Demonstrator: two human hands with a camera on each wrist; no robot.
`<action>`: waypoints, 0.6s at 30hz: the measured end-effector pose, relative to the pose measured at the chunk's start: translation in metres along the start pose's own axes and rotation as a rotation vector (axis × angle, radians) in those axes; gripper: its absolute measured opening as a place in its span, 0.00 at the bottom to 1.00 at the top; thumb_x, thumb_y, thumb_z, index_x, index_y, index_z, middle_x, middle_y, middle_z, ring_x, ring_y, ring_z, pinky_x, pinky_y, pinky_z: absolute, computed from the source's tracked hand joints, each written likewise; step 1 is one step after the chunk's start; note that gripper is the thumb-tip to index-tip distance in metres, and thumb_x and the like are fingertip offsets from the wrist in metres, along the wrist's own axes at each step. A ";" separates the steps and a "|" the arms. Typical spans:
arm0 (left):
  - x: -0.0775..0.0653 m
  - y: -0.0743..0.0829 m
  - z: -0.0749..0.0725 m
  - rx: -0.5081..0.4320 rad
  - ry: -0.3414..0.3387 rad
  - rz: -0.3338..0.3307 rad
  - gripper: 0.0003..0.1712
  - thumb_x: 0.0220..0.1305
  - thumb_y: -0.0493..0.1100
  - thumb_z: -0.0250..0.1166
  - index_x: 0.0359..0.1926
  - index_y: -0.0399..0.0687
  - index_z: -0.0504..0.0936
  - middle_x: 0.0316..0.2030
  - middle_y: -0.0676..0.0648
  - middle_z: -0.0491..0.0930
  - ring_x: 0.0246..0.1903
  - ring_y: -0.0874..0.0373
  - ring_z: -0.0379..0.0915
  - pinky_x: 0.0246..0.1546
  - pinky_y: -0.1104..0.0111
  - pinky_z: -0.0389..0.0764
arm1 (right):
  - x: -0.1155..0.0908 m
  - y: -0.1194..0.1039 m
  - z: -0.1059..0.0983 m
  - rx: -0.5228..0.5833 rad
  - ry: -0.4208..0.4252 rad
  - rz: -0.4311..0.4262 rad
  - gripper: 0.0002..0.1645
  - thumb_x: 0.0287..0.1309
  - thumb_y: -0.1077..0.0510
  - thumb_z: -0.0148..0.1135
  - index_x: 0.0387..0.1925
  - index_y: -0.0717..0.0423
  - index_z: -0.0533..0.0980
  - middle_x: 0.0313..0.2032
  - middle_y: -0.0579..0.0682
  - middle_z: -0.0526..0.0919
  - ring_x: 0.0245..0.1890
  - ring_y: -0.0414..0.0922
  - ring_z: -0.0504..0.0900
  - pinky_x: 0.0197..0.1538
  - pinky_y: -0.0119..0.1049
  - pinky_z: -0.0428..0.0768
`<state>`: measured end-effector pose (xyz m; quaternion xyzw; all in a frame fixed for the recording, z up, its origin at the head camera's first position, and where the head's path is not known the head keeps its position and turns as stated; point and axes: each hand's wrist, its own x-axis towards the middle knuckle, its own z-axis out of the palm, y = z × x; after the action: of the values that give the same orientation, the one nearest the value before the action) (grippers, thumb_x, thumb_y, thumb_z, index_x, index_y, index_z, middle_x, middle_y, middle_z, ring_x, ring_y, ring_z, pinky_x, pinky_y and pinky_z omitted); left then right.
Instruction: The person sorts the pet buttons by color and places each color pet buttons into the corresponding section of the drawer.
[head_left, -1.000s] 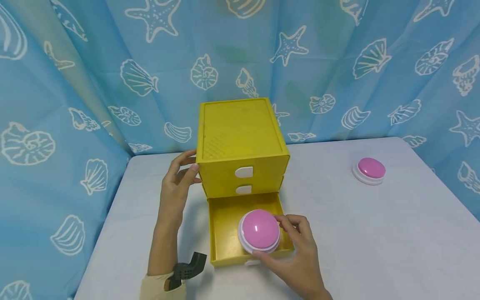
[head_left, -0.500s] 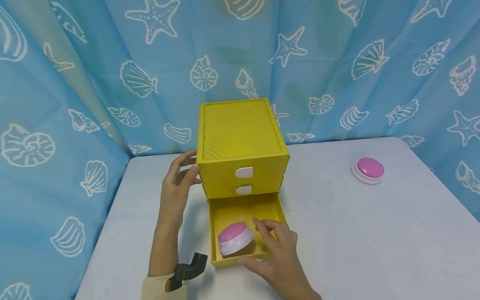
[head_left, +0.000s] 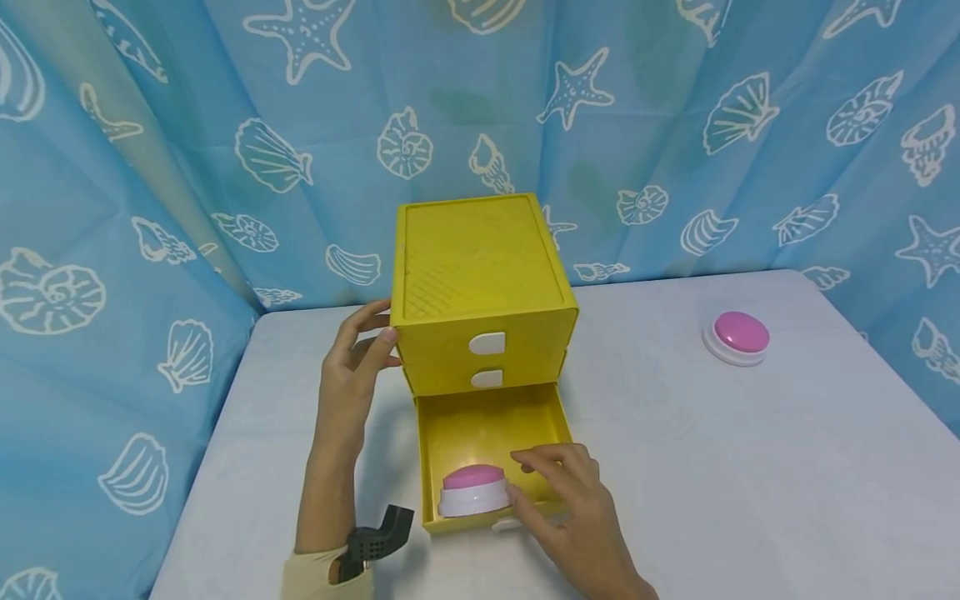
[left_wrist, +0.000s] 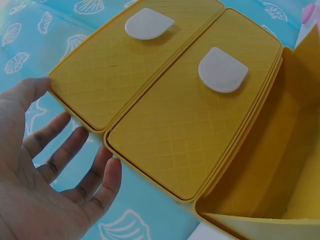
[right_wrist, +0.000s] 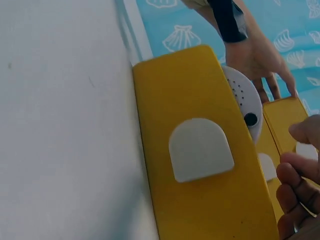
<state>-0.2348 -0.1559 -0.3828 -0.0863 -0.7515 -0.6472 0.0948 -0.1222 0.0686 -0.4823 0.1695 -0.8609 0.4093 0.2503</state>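
Note:
A pink push button with a white base (head_left: pixel 472 498) stands tipped on its edge near the front left corner of the pulled-out bottom drawer (head_left: pixel 487 421). Its speckled underside (right_wrist: pixel 242 90) shows above the drawer front in the right wrist view. Close to the button's right side, my right hand (head_left: pixel 576 504) hovers with thumb and fingers loosely bent and nothing between them. My left hand (head_left: pixel 354 358) rests against the left side of the yellow drawer box (head_left: pixel 480 258), thumb at its front edge. In the left wrist view its fingers (left_wrist: pixel 102 190) are relaxed.
Another pink button (head_left: pixel 741 333) sits on the white table (head_left: pixel 675 467) at the back right. Two upper drawers with white tab handles (head_left: pixel 487 343) are pushed in. A blue seashell curtain (head_left: pixel 465 100) hangs behind and along the sides.
My right hand had the button dome up over the drawer, then tipped it leftward and let go. The button now sits lower at the drawer front. My left hand has stayed in place.

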 end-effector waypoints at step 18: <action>0.002 -0.003 -0.001 -0.055 -0.018 0.040 0.25 0.64 0.53 0.57 0.61 0.56 0.68 0.51 0.50 0.70 0.44 0.53 0.74 0.50 0.54 0.73 | 0.003 0.004 -0.001 -0.073 -0.002 -0.141 0.16 0.48 0.56 0.67 0.42 0.41 0.79 0.39 0.38 0.71 0.41 0.36 0.68 0.41 0.31 0.57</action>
<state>-0.2372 -0.1570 -0.3853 -0.1097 -0.7324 -0.6648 0.0983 -0.1268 0.0717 -0.4823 0.2210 -0.8614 0.3590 0.2834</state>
